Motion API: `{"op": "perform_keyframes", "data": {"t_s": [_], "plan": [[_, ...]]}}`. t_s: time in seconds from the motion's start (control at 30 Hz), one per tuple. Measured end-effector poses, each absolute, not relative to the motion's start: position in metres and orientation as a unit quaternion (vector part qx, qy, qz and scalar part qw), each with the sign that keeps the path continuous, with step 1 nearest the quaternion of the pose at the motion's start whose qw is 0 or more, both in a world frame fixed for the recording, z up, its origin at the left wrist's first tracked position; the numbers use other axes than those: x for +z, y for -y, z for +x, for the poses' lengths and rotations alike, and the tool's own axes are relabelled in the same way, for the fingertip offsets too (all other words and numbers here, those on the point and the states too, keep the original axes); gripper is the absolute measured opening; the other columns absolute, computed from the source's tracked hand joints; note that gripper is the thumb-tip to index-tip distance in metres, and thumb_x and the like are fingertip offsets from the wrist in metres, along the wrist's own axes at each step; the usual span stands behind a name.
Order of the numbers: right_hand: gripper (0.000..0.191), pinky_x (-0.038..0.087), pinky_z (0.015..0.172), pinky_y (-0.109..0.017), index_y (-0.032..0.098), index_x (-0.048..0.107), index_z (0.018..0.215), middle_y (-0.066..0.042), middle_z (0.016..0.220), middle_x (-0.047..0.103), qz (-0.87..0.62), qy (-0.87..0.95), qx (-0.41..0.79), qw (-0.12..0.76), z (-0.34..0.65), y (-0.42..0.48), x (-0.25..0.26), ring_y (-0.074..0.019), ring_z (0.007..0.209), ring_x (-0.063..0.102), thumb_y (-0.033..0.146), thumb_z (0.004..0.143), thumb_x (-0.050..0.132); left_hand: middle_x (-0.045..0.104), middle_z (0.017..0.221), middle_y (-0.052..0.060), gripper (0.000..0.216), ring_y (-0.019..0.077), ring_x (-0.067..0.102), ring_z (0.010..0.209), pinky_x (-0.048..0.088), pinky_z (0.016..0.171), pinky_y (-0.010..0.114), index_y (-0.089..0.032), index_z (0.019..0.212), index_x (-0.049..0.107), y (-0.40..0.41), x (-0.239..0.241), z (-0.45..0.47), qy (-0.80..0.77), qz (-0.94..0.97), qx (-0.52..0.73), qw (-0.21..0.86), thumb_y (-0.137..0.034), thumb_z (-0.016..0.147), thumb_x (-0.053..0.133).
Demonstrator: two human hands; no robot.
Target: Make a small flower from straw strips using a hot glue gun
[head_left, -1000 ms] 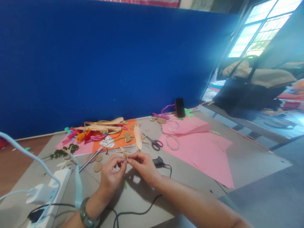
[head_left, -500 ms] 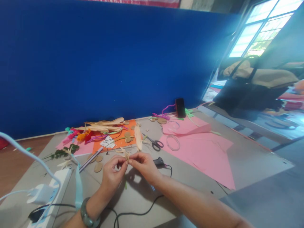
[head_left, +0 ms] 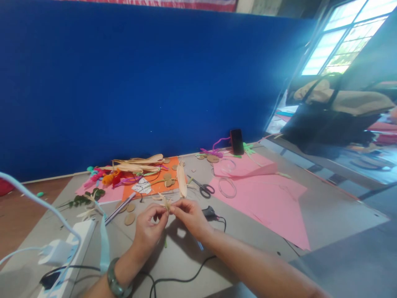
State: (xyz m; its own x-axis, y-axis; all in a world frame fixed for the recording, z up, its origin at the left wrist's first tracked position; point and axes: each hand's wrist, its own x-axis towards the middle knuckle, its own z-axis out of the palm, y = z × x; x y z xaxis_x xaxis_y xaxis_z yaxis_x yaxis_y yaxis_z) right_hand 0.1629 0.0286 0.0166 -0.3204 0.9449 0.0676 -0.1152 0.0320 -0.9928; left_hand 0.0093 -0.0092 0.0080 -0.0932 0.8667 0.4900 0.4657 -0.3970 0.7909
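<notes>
My left hand (head_left: 149, 227) is closed, with thumb and forefinger pinching a small tuft of pale dried husk (head_left: 166, 204). From the other side my right hand (head_left: 191, 218) pinches the same tuft, so the fingertips of both hands nearly meet. Frayed strips stick up above the fingers; the lower end is hidden by them. Just beyond the hands lies a long folded corn husk (head_left: 181, 182). Black-handled scissors (head_left: 205, 189) rest to its right, blades half apart. Close by my right wrist is a black corded tool (head_left: 209, 212), partly hidden.
At the back left are a husk bundle (head_left: 136, 164), orange paper (head_left: 128, 193) and coloured yarn figures (head_left: 108, 179). A white power strip (head_left: 83, 236) with cables stands front left. Pink paper (head_left: 263, 203) covers the right; a phone (head_left: 237, 142) leans against the blue board (head_left: 149, 82).
Both hands keep their pinch on the husk tuft, with only slight finger movement. The whole view has shifted a little.
</notes>
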Motion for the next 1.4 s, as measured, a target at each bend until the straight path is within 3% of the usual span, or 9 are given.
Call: {"op": "perform_keyframes", "data": {"t_s": [0.43, 0.9, 1.03, 1.23, 1.4], "plan": [[0.022, 0.045, 0.062, -0.026, 0.016, 0.069, 0.069, -0.001, 0.066, 0.064, -0.372, 0.575, 0.567, 0.458, 0.164, -0.028, 0.022, -0.0131, 0.062, 0.055, 0.037, 0.072, 0.072, 0.062, 0.066, 0.002, 0.012, 0.0149, 0.054, 0.061, 0.046, 0.057, 0.026, -0.019, 0.07, 0.063, 0.011, 0.009, 0.009, -0.51, 0.674, 0.512, 0.155, -0.021, 0.082, 0.059], [0.026, 0.038, 0.054, -0.023, 0.016, 0.069, 0.066, 0.001, 0.059, 0.059, -0.383, 0.583, 0.544, 0.466, 0.165, -0.03, 0.02, -0.0108, 0.055, 0.046, 0.04, 0.075, 0.069, 0.068, 0.073, 0.005, 0.013, 0.0161, 0.058, 0.063, 0.048, 0.059, 0.028, -0.018, 0.076, 0.07, 0.01, 0.009, 0.009, -0.501, 0.667, 0.521, 0.183, -0.027, 0.083, 0.063], [0.026, 0.038, 0.054, -0.023, 0.017, 0.068, 0.066, 0.002, 0.058, 0.057, -0.38, 0.583, 0.542, 0.471, 0.166, -0.031, 0.022, -0.0107, 0.055, 0.045, 0.04, 0.076, 0.068, 0.07, 0.079, 0.008, 0.012, 0.0172, 0.061, 0.066, 0.051, 0.059, 0.029, -0.017, 0.079, 0.071, 0.009, 0.008, 0.009, -0.499, 0.642, 0.53, 0.239, -0.028, 0.079, 0.067], [0.021, 0.043, 0.061, -0.025, 0.017, 0.069, 0.067, 0.001, 0.063, 0.064, -0.371, 0.579, 0.552, 0.473, 0.167, -0.03, 0.025, -0.0118, 0.059, 0.052, 0.035, 0.077, 0.067, 0.07, 0.084, 0.01, 0.013, 0.02, 0.065, 0.073, 0.053, 0.061, 0.03, -0.017, 0.081, 0.07, 0.005, -0.003, 0.004, -0.479, 0.557, 0.541, 0.409, -0.029, 0.08, 0.066], [0.017, 0.043, 0.062, -0.025, 0.017, 0.068, 0.067, 0.001, 0.065, 0.064, -0.366, 0.571, 0.568, 0.466, 0.168, -0.031, 0.026, -0.0117, 0.06, 0.054, 0.03, 0.078, 0.065, 0.062, 0.063, 0.003, 0.012, 0.0144, 0.055, 0.053, 0.046, 0.048, 0.026, -0.019, 0.079, 0.069, 0.005, -0.002, 0.003, -0.486, 0.486, 0.528, 0.5, -0.029, 0.08, 0.065]]}}
